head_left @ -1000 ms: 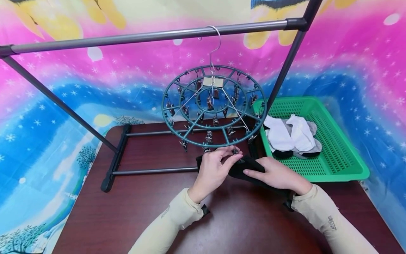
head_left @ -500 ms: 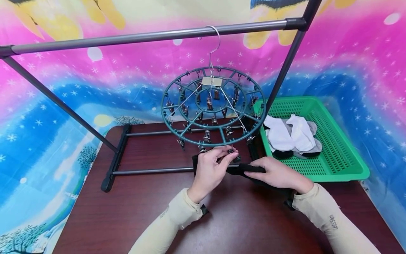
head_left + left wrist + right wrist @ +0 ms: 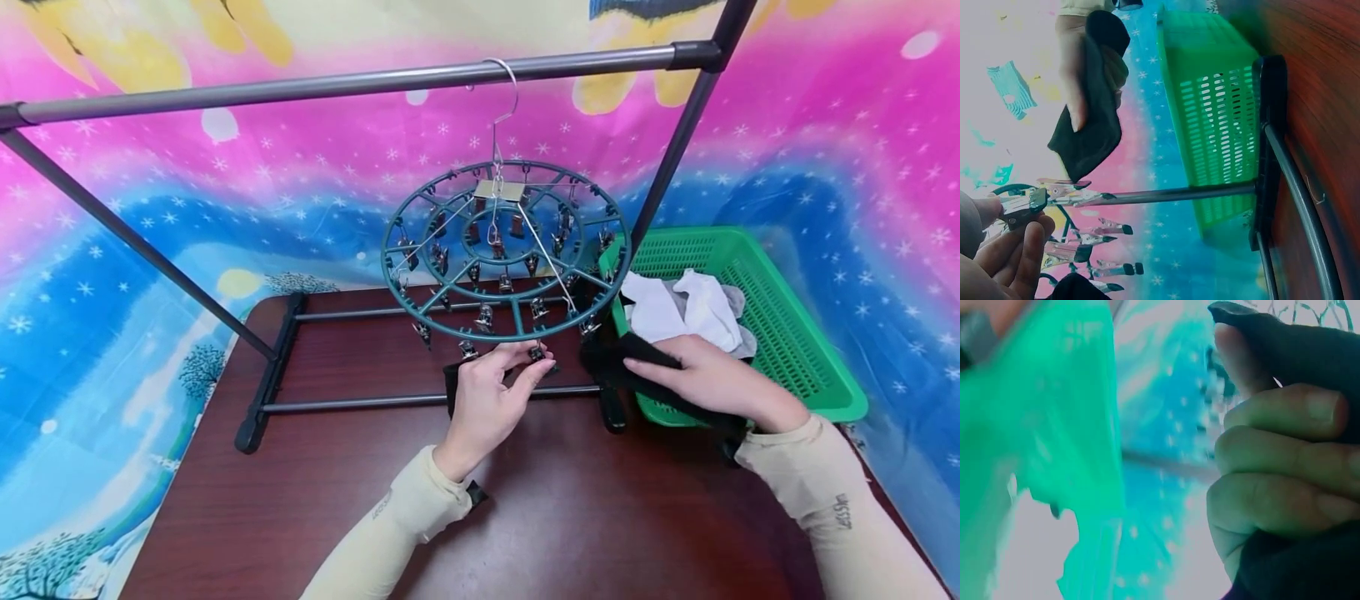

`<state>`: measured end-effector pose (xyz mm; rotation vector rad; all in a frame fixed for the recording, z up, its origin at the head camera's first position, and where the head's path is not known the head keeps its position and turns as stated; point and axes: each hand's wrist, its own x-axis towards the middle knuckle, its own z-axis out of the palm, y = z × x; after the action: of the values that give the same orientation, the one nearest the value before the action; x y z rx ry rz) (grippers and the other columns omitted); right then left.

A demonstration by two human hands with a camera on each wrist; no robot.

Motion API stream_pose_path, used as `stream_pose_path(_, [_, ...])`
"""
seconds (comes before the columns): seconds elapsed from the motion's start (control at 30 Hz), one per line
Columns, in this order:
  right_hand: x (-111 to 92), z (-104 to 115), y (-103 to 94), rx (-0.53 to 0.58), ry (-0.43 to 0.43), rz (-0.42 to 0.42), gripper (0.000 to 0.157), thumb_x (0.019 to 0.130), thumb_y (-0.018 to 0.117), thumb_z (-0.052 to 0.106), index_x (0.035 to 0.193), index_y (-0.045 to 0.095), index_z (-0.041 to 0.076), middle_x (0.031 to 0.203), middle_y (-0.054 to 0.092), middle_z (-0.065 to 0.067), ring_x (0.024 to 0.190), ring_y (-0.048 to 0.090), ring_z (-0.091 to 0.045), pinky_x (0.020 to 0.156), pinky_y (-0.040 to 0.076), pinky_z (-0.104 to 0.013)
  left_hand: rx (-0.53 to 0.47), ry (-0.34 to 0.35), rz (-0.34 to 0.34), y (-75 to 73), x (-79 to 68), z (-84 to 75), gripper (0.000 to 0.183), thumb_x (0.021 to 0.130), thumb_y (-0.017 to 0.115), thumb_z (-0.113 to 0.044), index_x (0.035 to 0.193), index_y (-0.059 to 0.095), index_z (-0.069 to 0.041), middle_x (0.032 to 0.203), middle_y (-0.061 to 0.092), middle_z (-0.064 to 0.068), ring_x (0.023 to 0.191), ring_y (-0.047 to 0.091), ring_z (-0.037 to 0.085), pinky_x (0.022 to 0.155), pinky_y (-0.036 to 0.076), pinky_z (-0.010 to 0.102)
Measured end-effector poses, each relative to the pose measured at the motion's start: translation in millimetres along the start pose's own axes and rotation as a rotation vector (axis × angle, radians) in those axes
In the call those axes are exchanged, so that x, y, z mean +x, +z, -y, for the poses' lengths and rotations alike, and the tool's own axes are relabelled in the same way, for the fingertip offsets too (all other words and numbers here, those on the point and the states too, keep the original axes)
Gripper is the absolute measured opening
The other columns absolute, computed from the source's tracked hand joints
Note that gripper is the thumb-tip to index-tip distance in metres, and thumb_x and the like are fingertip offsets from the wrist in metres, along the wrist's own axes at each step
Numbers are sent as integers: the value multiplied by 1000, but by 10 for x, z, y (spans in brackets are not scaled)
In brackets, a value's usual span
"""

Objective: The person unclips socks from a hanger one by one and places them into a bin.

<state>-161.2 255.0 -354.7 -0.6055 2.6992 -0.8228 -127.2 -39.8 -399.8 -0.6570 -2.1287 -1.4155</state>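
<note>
My left hand (image 3: 487, 404) pinches a small metal clip (image 3: 537, 353) at the front rim of a round green clip hanger (image 3: 517, 335). In the left wrist view, thumb and fingers squeeze that clip (image 3: 1025, 205), and no cloth shows in it. A black sock (image 3: 651, 365) is in my right hand (image 3: 708, 379), beside the basket's near left corner. The right wrist view shows curled fingers around the dark sock fabric (image 3: 1316, 353). Partly hidden behind my left hand, another piece of black cloth (image 3: 452, 387) hangs below the hanger.
A green basket (image 3: 813, 367) with white and grey socks (image 3: 708, 308) stands at the right. The hanger hooks over a metal rack bar (image 3: 337, 87), whose legs stand on the brown table (image 3: 360, 500). Several clips (image 3: 485, 317) dangle from the hanger's rings.
My right hand has moved right with the black sock, away from the clip and up to the basket's edge. The left hand keeps its pinch and shifts slightly left as the hanger turns a little.
</note>
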Motion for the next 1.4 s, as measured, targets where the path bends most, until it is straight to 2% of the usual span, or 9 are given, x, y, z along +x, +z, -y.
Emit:
stream_pose_path(0.13, [50, -165, -254, -89, 60, -41, 34, 106, 57, 44, 87, 72, 21, 71, 56, 8, 76, 54, -12, 72, 42, -29, -3, 26, -5, -25, -1, 15, 22, 93, 79, -19, 113, 76, -9, 103, 80, 3, 94, 77, 9, 53, 46, 17])
stream_pose_path(0.2, [106, -258, -380, -111, 118, -29, 42, 106, 54, 48, 85, 72, 16, 70, 60, 2, 73, 57, -18, 70, 43, -31, 0, 40, -8, -37, 3, 18, 22, 93, 79, -19, 113, 75, -9, 103, 80, 3, 94, 77, 9, 53, 45, 16])
stream_pose_path(0.43, [435, -633, -647, -221, 190, 21, 61, 104, 49, 59, 112, 74, 4, 105, 72, -15, 90, 64, -27, 77, 49, -44, -1, 64, -6, -62, 4, 29, 23, 91, 81, -16, 111, 75, -6, 104, 80, 5, 95, 78, 11, 63, 55, 15])
stream_pose_path(0.73, [848, -971, -707, -289, 223, 112, 58, 104, 47, 61, 93, 69, 9, 83, 62, -9, 74, 58, -23, 70, 45, -40, 0, 66, 3, -74, -3, 40, 24, 90, 82, -16, 111, 75, -6, 105, 79, 6, 96, 78, 11, 66, 58, 25])
stream_pose_path(0.87, [988, -1038, -676, -312, 240, 152, 61, 104, 51, 59, 115, 73, 3, 103, 70, -22, 90, 66, -33, 78, 52, -48, 10, 57, 9, -76, -13, 44, 25, 90, 82, -17, 111, 76, -6, 106, 79, 5, 97, 77, 11, 68, 60, 32])
stream_pose_path(0.97, [1089, -1074, -646, -347, 243, 177, 68, 104, 52, 56, 133, 66, -4, 128, 65, -31, 112, 65, -46, 90, 52, -59, 12, 60, 3, -71, -16, 57, 25, 89, 82, -16, 111, 76, -6, 105, 80, 5, 96, 77, 11, 63, 55, 25])
stream_pose_path(1.17, [1240, -1133, -647, -428, 284, 203, 76, 103, 53, 55, 144, 52, -9, 146, 49, -38, 133, 45, -60, 106, 40, -71, -2, 75, -17, -65, -11, 79, 25, 89, 83, -14, 111, 76, -6, 105, 80, 5, 95, 78, 12, 55, 43, 16])
stream_pose_path(1.27, [1262, -1176, -687, -453, 310, 203, 78, 102, 55, 52, 151, 44, -8, 152, 41, -39, 137, 39, -61, 108, 37, -73, 2, 73, -18, -71, -18, 83, 26, 89, 83, -15, 112, 76, -6, 105, 80, 5, 96, 78, 11, 58, 48, 16])
stream_pose_path(1.4, [1250, -1247, -782, -462, 296, 154, 66, 100, 63, 37, 152, 46, 0, 151, 43, -37, 134, 43, -60, 101, 43, -73, 1, 64, -18, -77, -21, 92, 28, 89, 82, -17, 114, 76, -6, 106, 80, 6, 95, 77, 11, 63, 54, 15])
